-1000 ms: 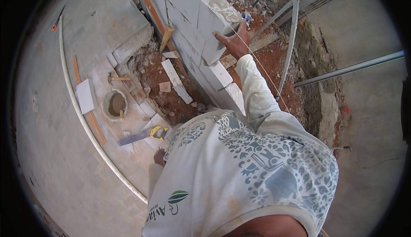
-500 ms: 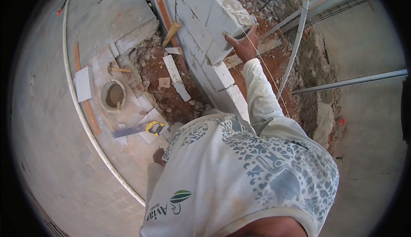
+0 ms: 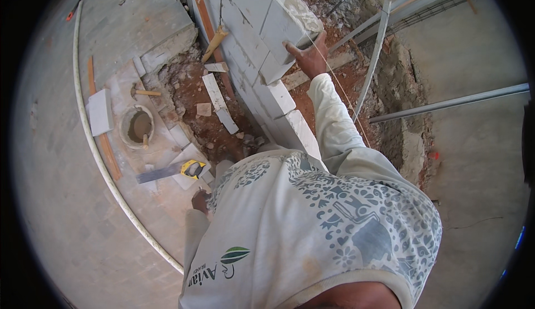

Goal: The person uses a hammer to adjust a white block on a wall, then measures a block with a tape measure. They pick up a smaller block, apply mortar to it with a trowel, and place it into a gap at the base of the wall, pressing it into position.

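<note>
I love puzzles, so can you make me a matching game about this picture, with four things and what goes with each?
1. right hand
2. handsaw
3. claw hammer
4. bucket

A. wooden handle, metal head
B. brownish wet mix inside
C. touching a grey block
D. yellow-and-black handle

Pairs: 1-C, 2-D, 3-A, 4-B

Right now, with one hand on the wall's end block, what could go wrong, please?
The right hand clasps the pale grey rectangular block; an uneven push could shift it. The thin pale string runs close to this hand, so it may snag. The handsaw with a grey blade and yellow-and-black handle lies low down near the lowered left hand; a foot might catch it.
</note>
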Demonstrator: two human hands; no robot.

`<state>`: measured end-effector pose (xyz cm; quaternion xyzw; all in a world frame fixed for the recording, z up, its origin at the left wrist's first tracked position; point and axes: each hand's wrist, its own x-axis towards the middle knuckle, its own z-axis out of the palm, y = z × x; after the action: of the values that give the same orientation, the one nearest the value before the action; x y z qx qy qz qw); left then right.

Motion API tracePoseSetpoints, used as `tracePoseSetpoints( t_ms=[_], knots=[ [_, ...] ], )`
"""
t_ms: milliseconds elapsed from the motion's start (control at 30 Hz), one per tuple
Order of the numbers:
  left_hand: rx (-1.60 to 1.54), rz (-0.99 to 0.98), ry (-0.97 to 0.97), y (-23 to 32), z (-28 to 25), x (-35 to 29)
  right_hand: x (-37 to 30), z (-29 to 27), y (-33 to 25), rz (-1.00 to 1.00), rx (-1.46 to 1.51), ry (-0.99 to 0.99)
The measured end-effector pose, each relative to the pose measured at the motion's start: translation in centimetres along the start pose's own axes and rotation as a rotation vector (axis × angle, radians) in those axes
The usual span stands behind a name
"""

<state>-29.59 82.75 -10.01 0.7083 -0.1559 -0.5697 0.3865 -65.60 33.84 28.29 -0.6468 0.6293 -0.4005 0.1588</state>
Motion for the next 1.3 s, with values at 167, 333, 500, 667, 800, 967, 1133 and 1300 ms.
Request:
tracePoseSetpoints(
  t_ms=[167, 333, 500, 667, 800, 967, 1133, 1300],
  knots=[
    [-0.236, -0.167, 0.067, 0.7, 0.6, -0.8, -0.5, -0.4, -0.3, 0.024, 0.034, -0.006],
    [0.482, 0.565, -0.011, -3.0, -1.3, -0.6, -0.3, -0.3, -1.0, 0.082, 0.127, -0.039],
    [0.414, 0.521, -0.010, -3.7, -0.8, -0.6, 0.4, -0.1, -2.2, 0.070, 0.204, 0.034],
    [-0.370, -0.338, 0.166, 1.8, -1.7, -3.7, -1.4, -2.3, 1.6, 0.338, 0.709, 0.131],
    [-0.346, -0.380, 0.268, 2.5, -2.4, -5.6, -6.4, -4.0, 5.7, 0.591, 0.943, -0.044],
    [-0.433, -0.540, 0.350, 1.4, -1.4, -7.8, -17.2, -1.0, 3.0, 0.819, 1.028, -0.239],
    [-0.218, -0.421, 0.142, 0.4, -1.1, -9.8, -22.8, 4.7, 3.5, 1.065, 0.811, -0.586],
    [0.841, -0.225, -0.151, 12.1, 4.9, -12.0, -24.8, 11.4, 5.4, 1.132, 0.782, -0.754]
  ],
)
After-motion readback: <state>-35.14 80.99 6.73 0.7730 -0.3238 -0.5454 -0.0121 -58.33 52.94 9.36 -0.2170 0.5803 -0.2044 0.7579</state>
